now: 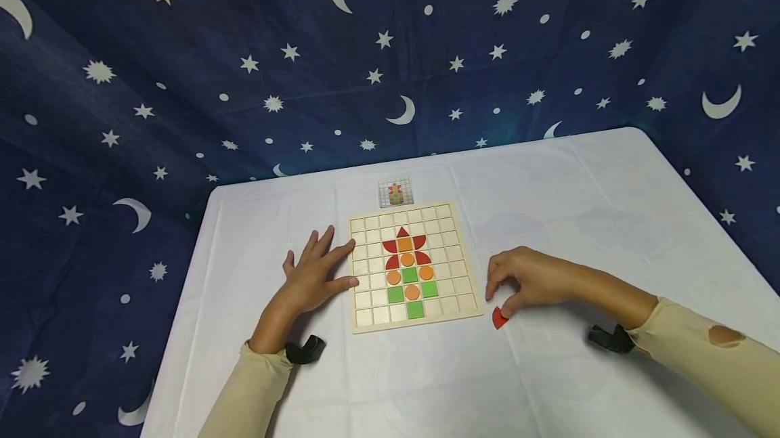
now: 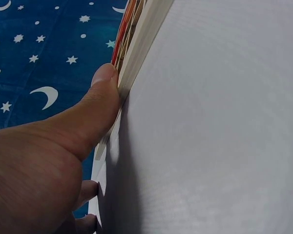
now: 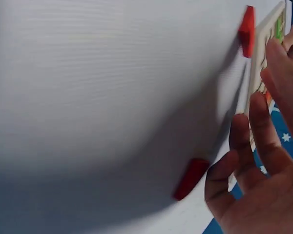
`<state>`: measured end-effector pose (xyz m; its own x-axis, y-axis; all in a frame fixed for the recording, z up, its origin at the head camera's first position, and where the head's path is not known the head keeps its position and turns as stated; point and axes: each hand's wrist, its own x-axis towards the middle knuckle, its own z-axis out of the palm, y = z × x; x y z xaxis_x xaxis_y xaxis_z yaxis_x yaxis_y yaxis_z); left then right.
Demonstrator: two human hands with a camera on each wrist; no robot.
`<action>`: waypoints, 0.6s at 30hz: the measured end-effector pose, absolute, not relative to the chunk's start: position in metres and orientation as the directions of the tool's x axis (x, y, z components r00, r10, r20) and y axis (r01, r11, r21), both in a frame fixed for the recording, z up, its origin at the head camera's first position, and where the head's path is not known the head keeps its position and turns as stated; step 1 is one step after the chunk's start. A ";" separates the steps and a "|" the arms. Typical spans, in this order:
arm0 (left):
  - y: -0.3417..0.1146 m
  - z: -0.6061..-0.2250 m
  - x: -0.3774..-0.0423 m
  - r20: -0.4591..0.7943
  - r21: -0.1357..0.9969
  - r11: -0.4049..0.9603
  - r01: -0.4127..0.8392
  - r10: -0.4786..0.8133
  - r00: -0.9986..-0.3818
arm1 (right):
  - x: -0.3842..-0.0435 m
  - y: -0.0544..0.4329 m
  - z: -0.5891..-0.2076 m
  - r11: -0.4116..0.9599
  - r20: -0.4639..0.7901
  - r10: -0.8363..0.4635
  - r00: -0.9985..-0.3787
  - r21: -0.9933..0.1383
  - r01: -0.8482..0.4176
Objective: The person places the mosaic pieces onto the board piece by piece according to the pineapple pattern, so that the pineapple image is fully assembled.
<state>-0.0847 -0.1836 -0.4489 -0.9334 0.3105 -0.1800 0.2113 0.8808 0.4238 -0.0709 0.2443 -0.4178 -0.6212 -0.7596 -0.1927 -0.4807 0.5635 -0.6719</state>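
A wooden grid board [image 1: 365,316] lies on the table with red, orange and green shape tiles set in its squares. With fingers spread, my left hand [image 1: 307,281] rests at the board's left side, its thumb [image 2: 105,92] and index fingertip against the edge. My right hand [image 1: 529,279] hovers low to the right of the board, fingers loosely bent. Below its thumb tip lies a red quarter-circle tile [image 1: 498,318]. The right wrist view shows one red tile [image 3: 247,31] near the board and another red tile [image 3: 191,179] by the fingertips; neither is gripped.
A small pattern card [image 1: 396,193] lies just behind the board. White cloth covers the table [image 1: 274,214]. Behind it hangs a dark blue curtain [image 1: 341,72] with moons and stars. Black wrist bands [image 1: 611,339] sit at both sleeves.
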 end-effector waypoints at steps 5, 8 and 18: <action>-0.184 -0.449 -0.085 -0.177 0.425 0.880 0.213 0.311 -0.934 | -0.063 0.250 -0.426 0.524 -0.118 -0.795 -0.594 -0.626 -0.577; -0.184 -0.450 -0.085 -0.174 0.428 0.878 0.213 0.312 -0.934 | -0.062 0.248 -0.428 0.529 -0.092 -0.795 -0.600 -0.591 -0.609; -0.184 -0.449 -0.084 -0.173 0.425 0.879 0.218 0.315 -0.933 | -0.069 0.245 -0.428 0.635 -0.118 -0.650 -0.751 -0.627 -0.451</action>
